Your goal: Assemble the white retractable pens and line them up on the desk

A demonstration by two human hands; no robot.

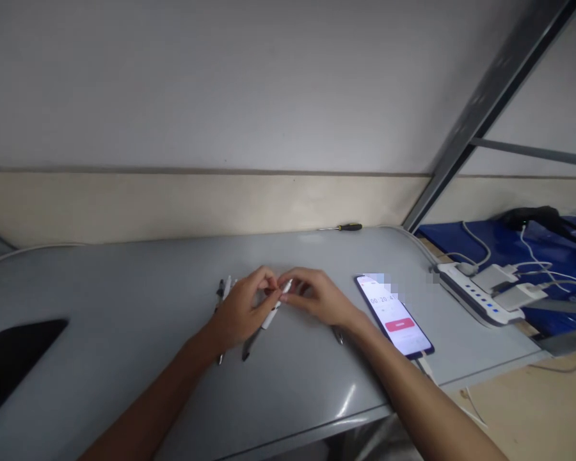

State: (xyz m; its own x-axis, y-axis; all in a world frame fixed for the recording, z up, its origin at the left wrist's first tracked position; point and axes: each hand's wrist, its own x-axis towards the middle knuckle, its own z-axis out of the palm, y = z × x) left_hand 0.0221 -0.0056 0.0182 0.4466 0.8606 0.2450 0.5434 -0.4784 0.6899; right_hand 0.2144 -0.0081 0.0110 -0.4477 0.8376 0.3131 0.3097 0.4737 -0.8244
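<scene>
Pinching likely white pen in left hand and right hand, fingertips close together.

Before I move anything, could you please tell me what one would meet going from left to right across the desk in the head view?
Dark flat object, left hand, right hand, phone, white power strip.
</scene>
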